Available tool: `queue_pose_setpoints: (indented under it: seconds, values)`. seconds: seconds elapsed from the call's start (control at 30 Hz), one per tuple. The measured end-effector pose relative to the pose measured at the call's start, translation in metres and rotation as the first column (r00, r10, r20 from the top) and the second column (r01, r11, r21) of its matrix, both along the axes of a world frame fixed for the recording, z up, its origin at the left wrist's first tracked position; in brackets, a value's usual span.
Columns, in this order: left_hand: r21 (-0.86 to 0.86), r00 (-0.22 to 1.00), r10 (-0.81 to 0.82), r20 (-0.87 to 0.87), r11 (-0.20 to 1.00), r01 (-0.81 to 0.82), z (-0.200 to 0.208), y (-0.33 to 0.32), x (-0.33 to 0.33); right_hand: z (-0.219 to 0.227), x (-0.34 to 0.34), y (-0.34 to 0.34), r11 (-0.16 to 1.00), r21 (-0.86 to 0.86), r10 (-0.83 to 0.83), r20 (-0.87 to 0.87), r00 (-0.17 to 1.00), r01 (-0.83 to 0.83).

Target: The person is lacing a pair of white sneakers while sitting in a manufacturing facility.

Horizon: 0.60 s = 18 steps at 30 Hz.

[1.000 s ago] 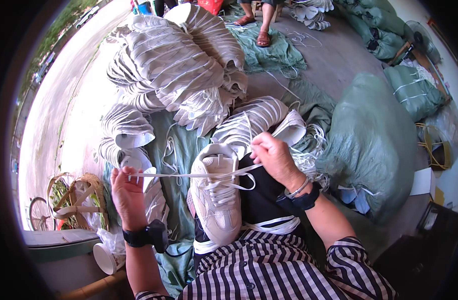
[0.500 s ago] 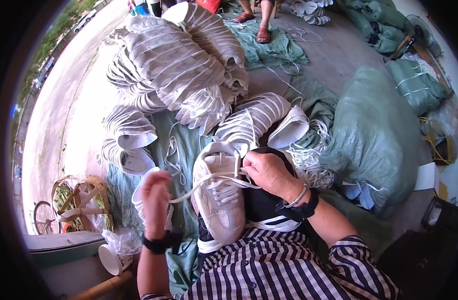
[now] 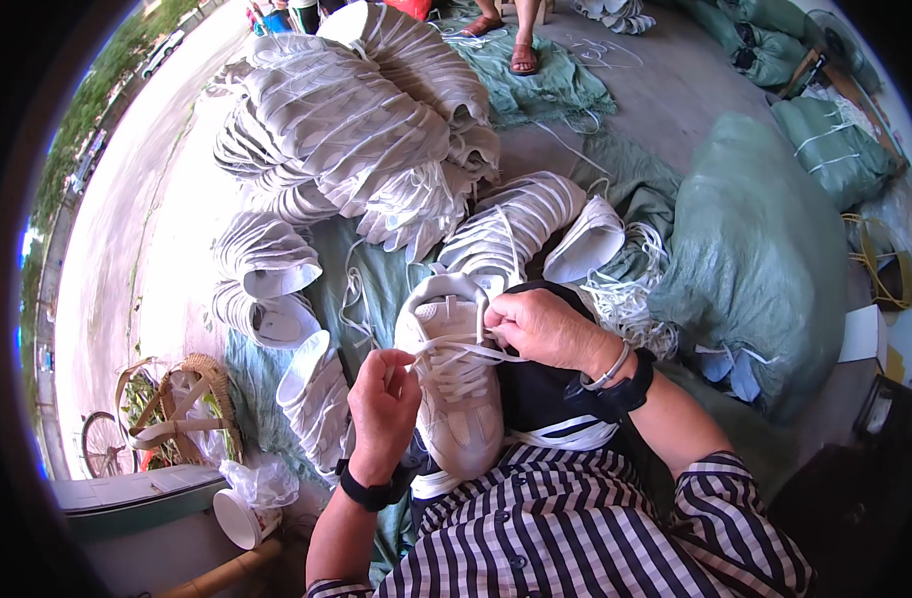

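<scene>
A white sneaker (image 3: 454, 394) lies on my lap, toe pointing away from me. My left hand (image 3: 383, 409) sits at the shoe's left side, fingers pinched on a white shoelace (image 3: 454, 349) that runs across the eyelets. My right hand (image 3: 542, 329) rests on the upper right of the shoe near its tongue, gripping the other end of the lace. Both wrists wear dark bands. The sole is hidden under the shoe.
Big stacks of white shoe uppers (image 3: 356, 120) fill the ground ahead on a green tarp (image 3: 376, 289). Stuffed green sacks (image 3: 755, 259) lie to the right. A wicker basket (image 3: 182, 404) and a paper cup (image 3: 239, 518) stand at the left. Another person's sandalled feet (image 3: 521, 55) are at the top.
My left hand has come in from the far left toward the shoe, taking the stretched lace slack. My right hand has stayed at the shoe's tongue.
</scene>
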State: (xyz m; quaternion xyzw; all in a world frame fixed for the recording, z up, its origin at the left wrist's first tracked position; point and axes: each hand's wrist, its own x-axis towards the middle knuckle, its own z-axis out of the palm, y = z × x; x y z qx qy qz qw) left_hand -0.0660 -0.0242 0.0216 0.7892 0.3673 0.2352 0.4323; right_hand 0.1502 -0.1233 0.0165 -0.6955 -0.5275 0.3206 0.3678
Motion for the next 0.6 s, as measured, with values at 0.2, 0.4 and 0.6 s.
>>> queue_pose_setpoints:
  seconds: [0.2,0.4,0.6]
  values:
    - [-0.076,0.992,-0.019,0.128,0.997,0.029,-0.006,0.002,-0.006,-0.011,-0.006,0.007,0.995,0.104,-0.027,0.196,0.980,0.007]
    - [-0.198,0.970,0.036,0.240,0.980,0.013,0.007,0.030,-0.020,0.006,0.007,0.014,0.988,-0.036,0.151,0.391,0.908,-0.149]
    - [-0.286,0.798,0.267,0.540,0.950,-0.124,0.037,0.086,-0.057,0.016,0.012,0.028,0.968,-0.058,0.242,0.490,0.837,-0.246]
